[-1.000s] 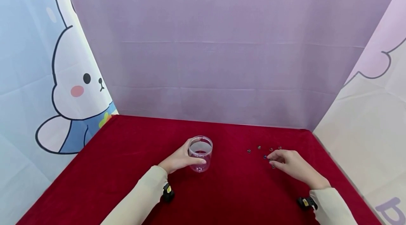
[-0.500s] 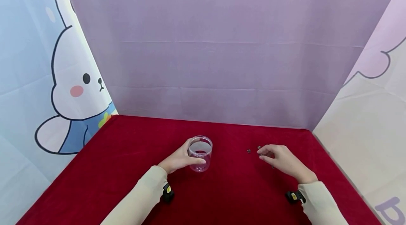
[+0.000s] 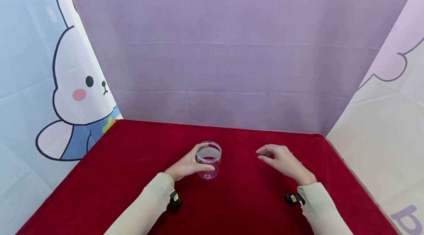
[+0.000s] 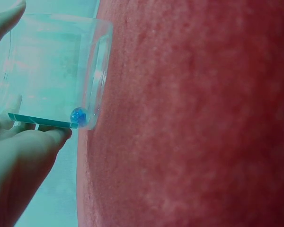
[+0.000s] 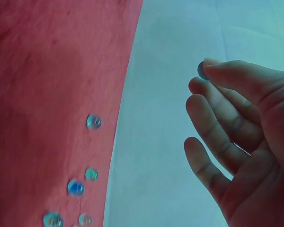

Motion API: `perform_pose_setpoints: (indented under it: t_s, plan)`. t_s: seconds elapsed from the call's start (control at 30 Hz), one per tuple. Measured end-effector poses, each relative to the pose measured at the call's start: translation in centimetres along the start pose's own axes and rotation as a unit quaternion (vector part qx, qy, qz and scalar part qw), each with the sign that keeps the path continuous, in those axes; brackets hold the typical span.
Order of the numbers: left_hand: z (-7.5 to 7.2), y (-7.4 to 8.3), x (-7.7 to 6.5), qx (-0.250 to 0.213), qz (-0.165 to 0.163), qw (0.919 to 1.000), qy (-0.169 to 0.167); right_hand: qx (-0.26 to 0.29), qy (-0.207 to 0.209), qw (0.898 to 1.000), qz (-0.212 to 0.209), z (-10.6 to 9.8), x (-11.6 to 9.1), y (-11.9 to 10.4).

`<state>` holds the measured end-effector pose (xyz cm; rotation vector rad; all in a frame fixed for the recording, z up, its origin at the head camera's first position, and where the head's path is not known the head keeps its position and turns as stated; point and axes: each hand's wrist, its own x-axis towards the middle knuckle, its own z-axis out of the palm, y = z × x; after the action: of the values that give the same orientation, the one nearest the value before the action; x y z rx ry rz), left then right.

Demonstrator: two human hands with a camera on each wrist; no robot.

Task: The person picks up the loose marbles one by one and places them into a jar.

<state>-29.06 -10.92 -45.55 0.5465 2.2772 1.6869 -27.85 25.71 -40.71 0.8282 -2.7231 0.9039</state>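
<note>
A clear plastic jar [image 3: 212, 172] stands upright on the red cloth, and my left hand [image 3: 185, 165] grips it from the left, thumb across the front. Inside at its bottom, in the left wrist view, lies a blue marble [image 4: 79, 116]. To the right of the jar, my right hand [image 3: 281, 159] is raised above the cloth. It pinches a dark glass marble [image 5: 202, 71] between thumb and forefinger, the other fingers loosely bent. Several loose marbles [image 5: 75, 187] lie on the cloth in the right wrist view; in the head view my right hand hides most of them.
Red cloth [image 3: 139, 187] covers the tabletop. A plain purple curtain [image 3: 218, 62] closes off the back, with a rabbit-print curtain [image 3: 82, 106] at the left and a pale one [image 3: 391, 128] at the right. Each wrist carries a small black camera [image 3: 175, 202].
My right hand has moved left and away from the front, from among the marbles toward the jar, and now pinches one marble clear of the others. The left hand and jar have stayed put.
</note>
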Motion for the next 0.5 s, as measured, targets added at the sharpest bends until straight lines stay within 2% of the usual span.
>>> perform_pose_setpoints:
  t_s: [0.5]
  plan:
    - [-0.2,-0.4,0.1,0.002,-0.002,1.0000,0.002,0.015,0.015,0.999,-0.030,1.7,2.5,-2.2]
